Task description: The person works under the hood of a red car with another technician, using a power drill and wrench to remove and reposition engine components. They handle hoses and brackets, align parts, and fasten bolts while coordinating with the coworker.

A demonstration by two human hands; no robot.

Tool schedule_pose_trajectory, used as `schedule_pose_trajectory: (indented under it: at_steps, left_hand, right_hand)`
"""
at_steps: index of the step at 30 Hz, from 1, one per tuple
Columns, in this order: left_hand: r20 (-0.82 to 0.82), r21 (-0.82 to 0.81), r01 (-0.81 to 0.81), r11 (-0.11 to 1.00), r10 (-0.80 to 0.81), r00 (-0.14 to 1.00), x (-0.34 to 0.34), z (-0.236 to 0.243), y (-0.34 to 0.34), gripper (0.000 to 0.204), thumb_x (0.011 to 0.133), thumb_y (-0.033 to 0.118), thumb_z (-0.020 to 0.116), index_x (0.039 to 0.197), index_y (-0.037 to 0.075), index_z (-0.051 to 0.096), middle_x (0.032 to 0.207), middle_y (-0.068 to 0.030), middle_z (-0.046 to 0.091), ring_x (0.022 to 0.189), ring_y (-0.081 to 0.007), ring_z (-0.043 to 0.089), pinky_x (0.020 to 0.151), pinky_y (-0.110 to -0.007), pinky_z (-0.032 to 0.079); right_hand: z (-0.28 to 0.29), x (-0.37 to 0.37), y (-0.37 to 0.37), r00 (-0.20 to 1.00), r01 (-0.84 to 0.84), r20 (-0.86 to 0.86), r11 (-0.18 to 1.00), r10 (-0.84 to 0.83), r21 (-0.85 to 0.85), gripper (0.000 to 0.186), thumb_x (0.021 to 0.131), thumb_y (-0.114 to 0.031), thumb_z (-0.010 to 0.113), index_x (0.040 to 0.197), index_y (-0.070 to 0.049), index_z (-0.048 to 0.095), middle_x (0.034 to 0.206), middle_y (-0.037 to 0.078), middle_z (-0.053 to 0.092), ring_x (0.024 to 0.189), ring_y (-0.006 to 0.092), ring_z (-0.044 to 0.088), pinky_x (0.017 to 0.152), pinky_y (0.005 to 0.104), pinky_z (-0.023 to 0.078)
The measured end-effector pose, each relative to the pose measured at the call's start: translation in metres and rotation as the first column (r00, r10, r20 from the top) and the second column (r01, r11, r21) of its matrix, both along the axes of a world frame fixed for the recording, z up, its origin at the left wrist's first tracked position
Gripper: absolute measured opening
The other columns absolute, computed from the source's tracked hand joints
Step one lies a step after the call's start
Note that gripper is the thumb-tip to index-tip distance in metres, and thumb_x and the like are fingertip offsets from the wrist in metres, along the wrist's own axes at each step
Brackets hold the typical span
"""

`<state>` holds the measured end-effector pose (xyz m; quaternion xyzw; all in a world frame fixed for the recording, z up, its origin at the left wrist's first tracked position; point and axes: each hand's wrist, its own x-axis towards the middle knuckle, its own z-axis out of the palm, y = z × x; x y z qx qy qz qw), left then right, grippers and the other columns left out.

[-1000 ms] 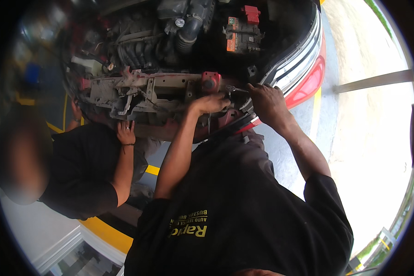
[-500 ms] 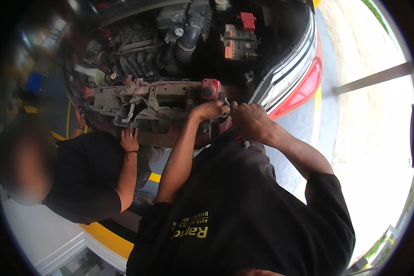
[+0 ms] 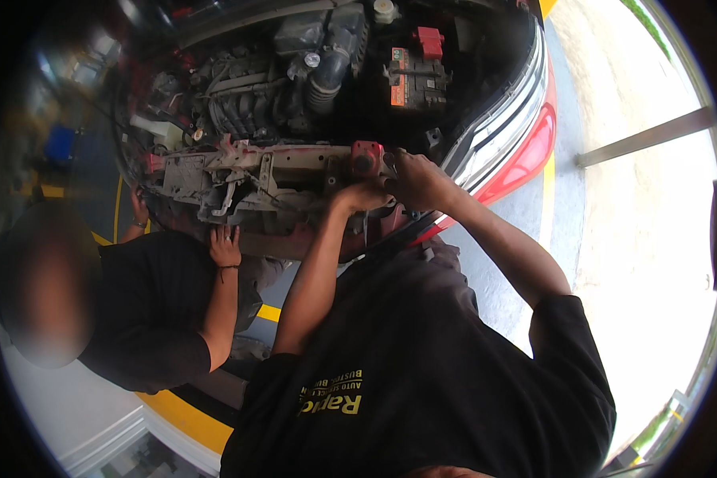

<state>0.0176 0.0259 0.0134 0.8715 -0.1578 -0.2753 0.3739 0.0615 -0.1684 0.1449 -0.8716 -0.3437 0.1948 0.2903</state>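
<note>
My right hand is closed on a ratchet wrench, whose shiny metal head shows just right of a red bracket at the car's front. Most of the wrench's handle is hidden by my fingers. My left hand sits just below and left of the wrench head, its fingers curled in under it. What those fingers hold is hidden. Both hands are at the right end of the exposed front crossmember, near the headlight.
At left a co-worker in black crouches, one hand on the lower bumper beam. Behind the crossmember lie the engine, an air intake hose and a battery. A grey post stands at right.
My right hand has swung up and forward with the wrench, nearer the red bracket. My left hand has shifted slightly down and left. The co-worker's hands stay put.
</note>
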Motion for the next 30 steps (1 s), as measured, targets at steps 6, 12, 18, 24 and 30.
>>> schedule_pose_trajectory:
  at_steps: [6,12,18,24,30]
  left_hand:
    - [0.081,0.020,-0.161,0.987,0.159,0.984,-0.015,0.010,-0.007,0.038,0.111,0.031,0.049,0.119,-0.002,0.068,0.122,-0.0212,0.073,0.121,-0.0396,0.069,0.111,-0.046,0.049]
    - [0.374,0.381,0.235,0.894,-0.382,0.845,-0.003,0.004,-0.002,0.023,0.108,0.020,0.058,0.119,0.004,0.071,0.122,-0.0184,0.073,0.120,-0.0374,0.070,0.105,-0.042,0.054]
    - [0.482,0.279,0.206,0.938,-0.322,0.815,-0.004,-0.019,0.005,0.022,0.106,0.016,0.061,0.124,0.007,0.071,0.117,-0.0219,0.074,0.122,-0.0342,0.073,0.100,-0.044,0.058]
    - [0.051,-0.200,-0.017,0.980,0.028,0.998,0.000,-0.023,0.006,0.031,0.111,0.024,0.051,0.125,0.005,0.071,0.129,-0.0247,0.073,0.128,-0.0381,0.069,0.110,-0.045,0.051]
    - [-0.157,-0.116,-0.194,0.974,0.175,0.972,0.003,-0.011,-0.003,0.042,0.113,0.021,0.044,0.138,0.001,0.070,0.150,-0.0122,0.069,0.141,-0.0191,0.057,0.121,-0.040,0.042]
  right_hand:
    - [0.005,0.029,-0.006,0.872,-0.349,0.214,0.865,0.440,-0.360,0.020,0.091,-0.019,0.080,0.103,-0.003,0.081,0.106,0.022,0.082,0.106,0.0385,0.081,0.092,0.0504,0.064]
    - [-0.006,0.031,0.004,0.870,-0.438,0.091,0.844,0.485,-0.310,0.010,0.091,-0.011,0.081,0.099,-0.005,0.082,0.109,0.018,0.082,0.102,0.0363,0.081,0.091,0.0467,0.064]
    - [0.014,0.028,0.000,0.808,-0.445,0.310,0.864,0.501,-0.237,0.020,0.088,-0.008,0.082,0.105,0.001,0.082,0.106,0.021,0.081,0.105,0.0379,0.081,0.090,0.0457,0.066]
    - [0.034,0.021,0.006,0.940,-0.313,-0.001,0.860,0.342,-0.403,0.024,0.085,-0.007,0.081,0.108,-0.001,0.082,0.109,0.020,0.082,0.108,0.0385,0.081,0.095,0.0470,0.065]
    - [0.025,0.021,0.009,0.860,-0.340,0.284,0.891,0.424,-0.302,0.024,0.086,-0.009,0.082,0.109,-0.002,0.082,0.110,0.021,0.082,0.108,0.0385,0.081,0.094,0.0480,0.065]
